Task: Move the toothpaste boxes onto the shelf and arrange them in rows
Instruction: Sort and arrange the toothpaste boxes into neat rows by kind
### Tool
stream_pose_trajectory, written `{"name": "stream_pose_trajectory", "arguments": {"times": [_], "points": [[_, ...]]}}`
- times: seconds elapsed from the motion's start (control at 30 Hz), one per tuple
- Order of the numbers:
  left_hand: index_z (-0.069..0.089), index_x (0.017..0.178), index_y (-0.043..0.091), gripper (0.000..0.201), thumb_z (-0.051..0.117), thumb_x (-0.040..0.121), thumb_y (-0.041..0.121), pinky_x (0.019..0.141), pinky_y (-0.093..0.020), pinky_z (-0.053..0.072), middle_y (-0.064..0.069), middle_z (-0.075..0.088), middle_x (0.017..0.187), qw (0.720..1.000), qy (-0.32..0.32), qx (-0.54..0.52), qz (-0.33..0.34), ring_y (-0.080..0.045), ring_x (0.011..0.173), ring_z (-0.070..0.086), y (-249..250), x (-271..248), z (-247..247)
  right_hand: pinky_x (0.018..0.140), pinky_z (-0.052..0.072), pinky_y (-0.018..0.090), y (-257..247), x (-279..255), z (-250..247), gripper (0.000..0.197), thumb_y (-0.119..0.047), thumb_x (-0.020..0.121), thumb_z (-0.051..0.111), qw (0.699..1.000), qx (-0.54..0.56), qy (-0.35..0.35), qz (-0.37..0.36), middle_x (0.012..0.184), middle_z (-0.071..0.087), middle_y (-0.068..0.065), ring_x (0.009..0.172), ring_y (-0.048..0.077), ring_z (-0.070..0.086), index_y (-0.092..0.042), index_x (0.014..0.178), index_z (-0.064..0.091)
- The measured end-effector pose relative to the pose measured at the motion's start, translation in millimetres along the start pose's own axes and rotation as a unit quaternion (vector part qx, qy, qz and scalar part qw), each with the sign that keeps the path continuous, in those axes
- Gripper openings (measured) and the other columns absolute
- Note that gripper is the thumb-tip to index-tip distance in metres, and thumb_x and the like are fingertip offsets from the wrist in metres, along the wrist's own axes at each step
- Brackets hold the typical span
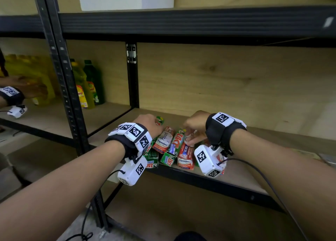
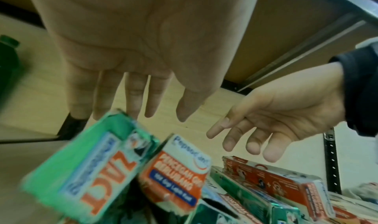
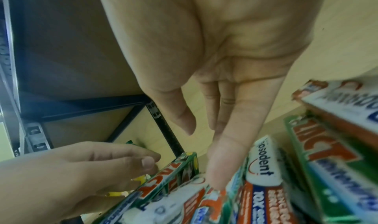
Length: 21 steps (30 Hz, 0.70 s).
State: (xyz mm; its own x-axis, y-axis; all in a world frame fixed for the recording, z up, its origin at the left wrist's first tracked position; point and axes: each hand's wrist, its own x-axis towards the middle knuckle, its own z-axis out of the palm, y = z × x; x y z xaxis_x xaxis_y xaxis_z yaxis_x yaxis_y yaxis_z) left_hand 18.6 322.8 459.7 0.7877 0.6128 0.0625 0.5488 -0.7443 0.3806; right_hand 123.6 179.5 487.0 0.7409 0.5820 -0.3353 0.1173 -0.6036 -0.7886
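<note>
My left hand (image 2: 131, 53) is open, fingers straight, holding nothing. My right hand (image 3: 225, 57) is open too, and one fingertip touches the top of the toothpaste boxes (image 1: 172, 146). The boxes lie in a messy pile on the shelf (image 1: 254, 177), right under both hands and close to its front edge. Their long sides point from front to back, a bit crooked. My right hand is nearer. Behind the pile and to its right, the shelf board is bare, so I think rows can go there.

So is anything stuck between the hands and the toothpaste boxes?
No. Both the left hand and the right hand are right over the toothpaste boxes heaped on the shelf, with nothing visible between.
</note>
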Motion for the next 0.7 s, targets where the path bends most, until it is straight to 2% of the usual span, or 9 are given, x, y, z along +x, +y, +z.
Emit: {"name": "stream_pose_trajectory", "arguments": {"times": [0.1,0.2,0.23,0.3,0.37,0.47,0.57,0.63,0.7], "points": [[0.056,0.136,0.021,0.05,0.058,0.091,0.044,0.082,-0.024,0.047,-0.004,0.059,0.134,1.0,-0.001,-0.01,0.026,-0.022,0.11,0.061,18,-3,1,0.074,0.062,0.044,9,-11,-19,0.017,-0.011,0.094,0.059,0.999,-0.024,0.023,0.001,0.084,0.067,0.014,0.066,0.029,0.07,0.005,0.101,0.059],[0.061,0.128,0.022,0.043,0.057,0.092,0.043,0.085,-0.026,0.05,-0.003,0.061,0.129,0.998,-0.004,-0.021,0.065,-0.021,0.107,0.061,38,-8,3,0.055,0.06,0.036,21,-22,-39,0.012,-0.008,0.092,0.058,0.997,-0.052,0.056,0.003,0.085,0.067,0.016,0.062,0.027,0.066,0.003,0.095,0.063],[0.063,0.124,0.021,0.041,0.057,0.092,0.044,0.088,-0.028,0.051,-0.003,0.063,0.125,0.997,-0.005,-0.019,0.077,-0.021,0.105,0.062,44,-9,5,0.056,0.061,0.037,25,-25,-46,0.011,-0.009,0.091,0.058,0.995,-0.069,0.069,0.0,0.088,0.069,0.016,0.064,0.027,0.066,0.0,0.093,0.064],[0.065,0.12,0.021,0.039,0.057,0.091,0.047,0.09,-0.029,0.051,-0.001,0.065,0.121,0.996,-0.011,-0.011,0.093,-0.02,0.104,0.062,56,-9,12,0.068,0.062,0.044,34,-26,-58,0.015,-0.016,0.089,0.06,0.99,-0.111,0.091,-0.008,0.095,0.071,0.016,0.074,0.031,0.072,-0.003,0.094,0.064],[0.067,0.117,0.021,0.038,0.058,0.091,0.048,0.084,-0.026,0.05,0.0,0.067,0.118,0.995,-0.019,-0.005,0.102,-0.019,0.101,0.063,65,-9,21,0.083,0.059,0.051,45,-22,-67,0.029,-0.027,0.087,0.06,0.982,-0.153,0.113,0.005,0.106,0.071,0.017,0.092,0.034,0.072,-0.003,0.101,0.066],[0.068,0.116,0.02,0.036,0.059,0.092,0.045,0.077,-0.025,0.048,-0.001,0.068,0.115,0.993,-0.04,0.004,0.11,-0.02,0.099,0.064,78,-9,34,0.098,0.052,0.045,58,-24,-74,0.039,-0.032,0.091,0.065,0.971,-0.203,0.123,0.01,0.123,0.064,0.015,0.111,0.033,0.064,-0.005,0.119,0.063],[0.066,0.121,0.019,0.038,0.059,0.092,0.043,0.08,-0.026,0.048,-0.001,0.066,0.121,0.991,-0.07,0.018,0.117,-0.02,0.103,0.062,88,-8,45,0.104,0.048,0.041,72,-23,-74,0.054,-0.036,0.092,0.066,0.982,-0.162,0.081,0.042,0.136,0.056,0.013,0.123,0.031,0.056,-0.006,0.135,0.054],[0.067,0.12,0.02,0.037,0.06,0.092,0.043,0.078,-0.026,0.048,-0.001,0.066,0.12,0.988,-0.092,0.028,0.12,-0.018,0.095,0.06,93,-7,52,0.103,0.049,0.042,79,-18,-70,0.065,-0.049,0.088,0.067,0.985,-0.142,0.065,0.068,0.137,0.056,0.012,0.12,0.03,0.058,-0.01,0.138,0.052],[0.067,0.12,0.02,0.037,0.062,0.091,0.043,0.077,-0.026,0.047,0.0,0.065,0.119,0.984,-0.117,0.045,0.124,-0.017,0.091,0.057,97,-5,59,0.098,0.052,0.044,84,-10,-68,0.068,-0.054,0.083,0.071,0.989,-0.112,0.063,0.072,0.131,0.061,0.013,0.113,0.031,0.063,-0.011,0.134,0.055]]}}
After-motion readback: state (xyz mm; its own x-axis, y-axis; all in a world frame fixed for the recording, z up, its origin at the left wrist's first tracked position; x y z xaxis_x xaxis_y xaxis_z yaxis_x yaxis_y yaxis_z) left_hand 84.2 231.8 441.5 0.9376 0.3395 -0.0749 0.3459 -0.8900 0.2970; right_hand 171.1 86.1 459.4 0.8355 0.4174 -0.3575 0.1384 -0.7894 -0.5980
